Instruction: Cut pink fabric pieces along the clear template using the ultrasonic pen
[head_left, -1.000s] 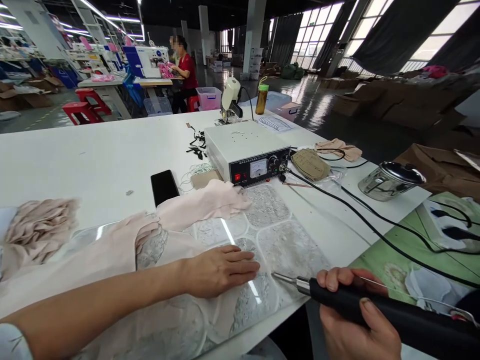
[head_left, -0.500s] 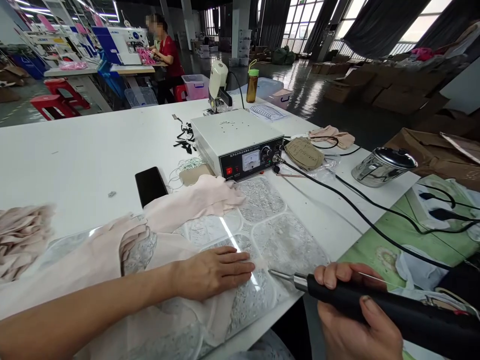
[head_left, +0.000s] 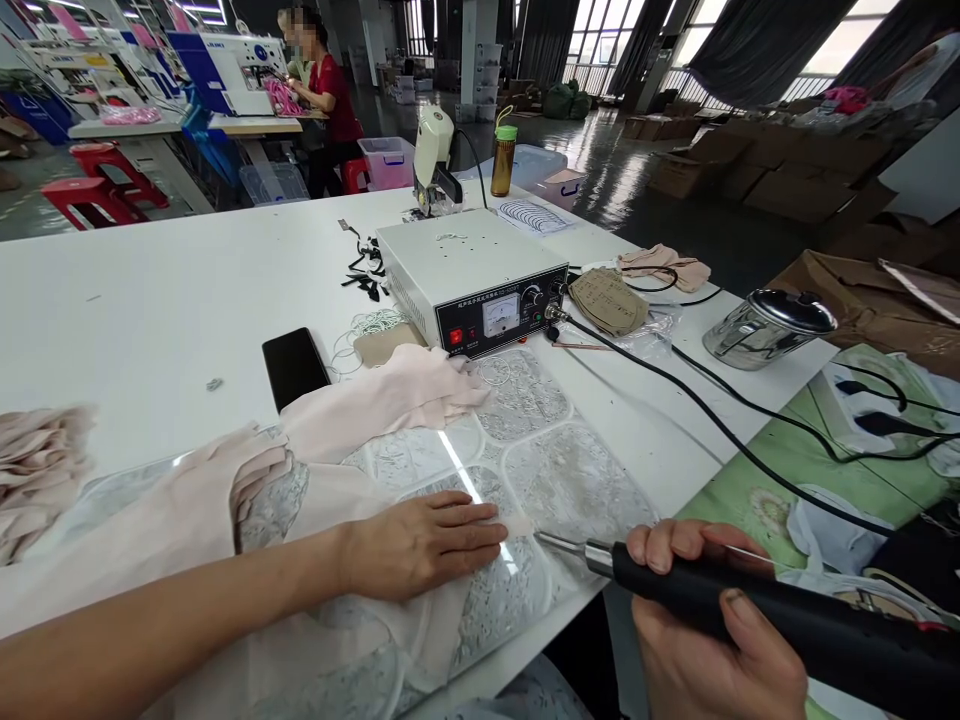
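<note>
My left hand (head_left: 426, 543) lies flat, fingers stretched out, on thin pale pink fabric (head_left: 351, 492). A narrow end of pink cloth (head_left: 519, 524) shows just past its fingertips. Under the fabric is a clear, shiny sheet (head_left: 581, 478) with a grey and white pattern. My right hand (head_left: 720, 610) is wrapped round the black handle of a handheld ultrasonic welder (head_left: 652, 583). Its pointed metal tip is close to the cloth end; whether they touch I cannot tell. More pink pieces (head_left: 382, 400) lie folded beyond my left hand.
Behind the cloth stands the welder's control box (head_left: 480, 275), its black cable (head_left: 720, 445) running right. A phone (head_left: 295, 368), card templates (head_left: 607, 300), a metal mug (head_left: 772, 328) and a bottle (head_left: 503, 163) are on the table. A person in red (head_left: 335, 105) sits at a sewing machine.
The view has shifted slightly, and the background sits a little higher. The cloth end by the tip shows more plainly. Both hands keep nearly the same pose.
</note>
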